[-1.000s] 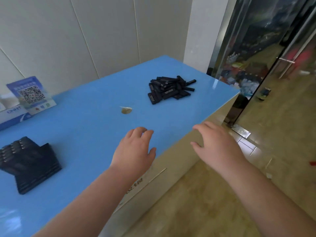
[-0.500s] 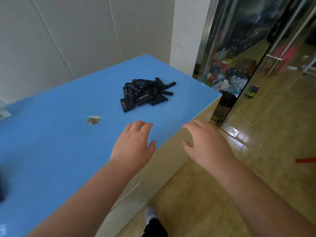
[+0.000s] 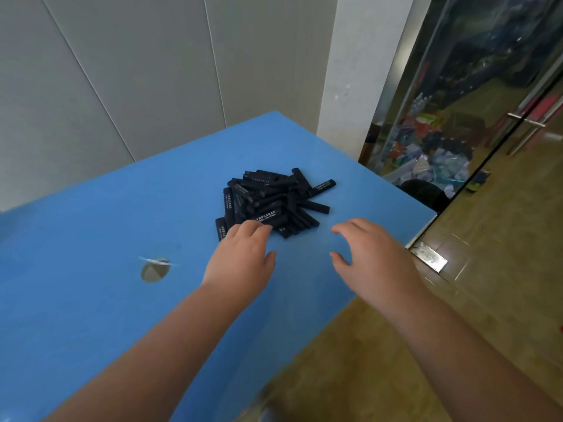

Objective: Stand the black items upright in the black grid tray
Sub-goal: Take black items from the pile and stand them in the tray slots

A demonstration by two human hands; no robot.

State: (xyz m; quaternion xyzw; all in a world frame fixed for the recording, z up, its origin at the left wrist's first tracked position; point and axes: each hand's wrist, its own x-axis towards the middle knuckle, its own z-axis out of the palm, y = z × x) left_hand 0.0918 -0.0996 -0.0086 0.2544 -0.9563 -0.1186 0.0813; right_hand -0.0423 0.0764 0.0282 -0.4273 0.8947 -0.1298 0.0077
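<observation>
Wall: pale grey panels with thin seams fill the back left.
Bench (image 3: 76,300): a bright blue top runs from the left edge to a corner at the right; its near edge slants down toward the bottom of the view.
Round mark (image 3: 154,270): a small grey-brown disc or hole on the blue surface, left of the hands; blurred, so I cannot tell which.
Left hand (image 3: 240,257): palm down over the bench, fingers loosely bent and holding nothing; its fingertips reach the near edge of the pile, and contact cannot be confirmed.
Black items (image 3: 271,202): a loose heap of short black sticks lying flat and crossed over one another near the far right corner of the bench; several carry small white lettering. None stands upright.
Right hand (image 3: 370,257): palm down, fingers spread and gently curled, holding nothing, just right of the pile and apart from it.
Pillar: white, behind the bench corner.
Glass door (image 3: 487,102): at right, with a metal handle; colourful clutter shows behind it.
Floor (image 3: 380,345): glossy tan, lower right.
</observation>
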